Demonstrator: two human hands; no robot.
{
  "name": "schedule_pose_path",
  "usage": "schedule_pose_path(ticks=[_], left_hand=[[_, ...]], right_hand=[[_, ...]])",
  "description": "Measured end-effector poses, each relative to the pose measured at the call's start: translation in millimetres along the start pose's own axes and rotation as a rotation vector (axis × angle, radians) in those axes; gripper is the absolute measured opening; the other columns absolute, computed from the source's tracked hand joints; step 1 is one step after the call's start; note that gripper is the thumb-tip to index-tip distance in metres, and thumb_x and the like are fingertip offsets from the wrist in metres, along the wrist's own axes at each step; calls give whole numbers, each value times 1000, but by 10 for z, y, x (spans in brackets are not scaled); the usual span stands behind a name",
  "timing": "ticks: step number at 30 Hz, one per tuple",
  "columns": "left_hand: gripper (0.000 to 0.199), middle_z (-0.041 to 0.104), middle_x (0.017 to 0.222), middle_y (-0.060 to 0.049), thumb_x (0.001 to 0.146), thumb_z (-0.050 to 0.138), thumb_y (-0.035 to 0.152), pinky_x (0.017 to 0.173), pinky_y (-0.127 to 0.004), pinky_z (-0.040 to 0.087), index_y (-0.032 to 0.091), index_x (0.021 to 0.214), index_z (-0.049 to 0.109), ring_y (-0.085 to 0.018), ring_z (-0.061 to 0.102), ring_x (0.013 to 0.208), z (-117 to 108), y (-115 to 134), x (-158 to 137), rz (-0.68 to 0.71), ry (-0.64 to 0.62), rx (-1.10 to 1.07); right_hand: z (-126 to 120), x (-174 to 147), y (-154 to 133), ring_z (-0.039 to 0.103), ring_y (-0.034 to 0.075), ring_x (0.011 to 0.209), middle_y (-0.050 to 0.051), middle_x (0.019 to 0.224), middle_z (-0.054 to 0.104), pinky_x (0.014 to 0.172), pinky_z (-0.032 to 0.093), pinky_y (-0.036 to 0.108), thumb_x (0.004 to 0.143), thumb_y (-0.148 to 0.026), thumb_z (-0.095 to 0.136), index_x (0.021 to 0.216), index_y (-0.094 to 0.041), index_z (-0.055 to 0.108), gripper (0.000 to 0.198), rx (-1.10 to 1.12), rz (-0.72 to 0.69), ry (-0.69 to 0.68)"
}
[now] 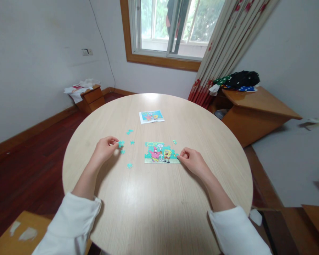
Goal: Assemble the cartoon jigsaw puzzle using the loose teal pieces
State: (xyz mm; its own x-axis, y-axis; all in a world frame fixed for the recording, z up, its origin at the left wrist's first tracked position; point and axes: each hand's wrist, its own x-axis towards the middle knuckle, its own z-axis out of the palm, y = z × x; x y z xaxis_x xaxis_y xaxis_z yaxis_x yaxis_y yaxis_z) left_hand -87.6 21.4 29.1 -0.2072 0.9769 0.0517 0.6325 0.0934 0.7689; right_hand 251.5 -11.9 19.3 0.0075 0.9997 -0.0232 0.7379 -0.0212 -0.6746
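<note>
Likely joining step: left hand [105, 148] pinching loose piece [121, 143], right hand [193, 160] pinching puzzle [155, 154] at right edge, next calls for aligning tabs.

no words, brands or numbers can be read. marks that look like lettering show in 2 places: in yellow along the upper left of the puzzle [156, 153], and along the top of the printed picture sheet [151, 117] beyond it. both are too small and blurred to make out.

white walls [42, 42], reddish floor [23, 170], bright window [175, 26] beside patterned curtain [228, 42]
</note>
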Motion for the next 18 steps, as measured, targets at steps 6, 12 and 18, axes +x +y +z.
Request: schedule_pose_path(ticks=[6, 12, 18], left_hand=[[20, 66, 66, -5, 62, 57, 29, 52, -26, 37, 15, 73, 66, -16, 56, 55, -188, -184, 98, -130, -16, 132], [12, 64, 56, -3, 61, 57, 24, 53, -26, 39, 17, 67, 65, -18, 58, 55, -164, -293, 130, -140, -38, 174], [13, 69, 68, -7, 65, 58, 28, 59, -28, 42, 19, 69, 66, -22, 63, 67, -144, -313, 120, -78, -15, 341]], right_hand=[[6, 3, -5, 44, 12, 52, -3, 54, 51, 52, 30, 23, 71, -29, 55, 63, -19, 53, 13, 2, 2, 1], [4, -6, -12, 44, 12, 52, -2, 54, 51, 52, 30, 23, 70, -30, 55, 62, -19, 52, 14, 1, -7, -1], [18, -2, -8, 44, 12, 52, -2, 55, 52, 51, 30, 23, 71, -31, 55, 63, -19, 52, 14, 7, -9, -6]])
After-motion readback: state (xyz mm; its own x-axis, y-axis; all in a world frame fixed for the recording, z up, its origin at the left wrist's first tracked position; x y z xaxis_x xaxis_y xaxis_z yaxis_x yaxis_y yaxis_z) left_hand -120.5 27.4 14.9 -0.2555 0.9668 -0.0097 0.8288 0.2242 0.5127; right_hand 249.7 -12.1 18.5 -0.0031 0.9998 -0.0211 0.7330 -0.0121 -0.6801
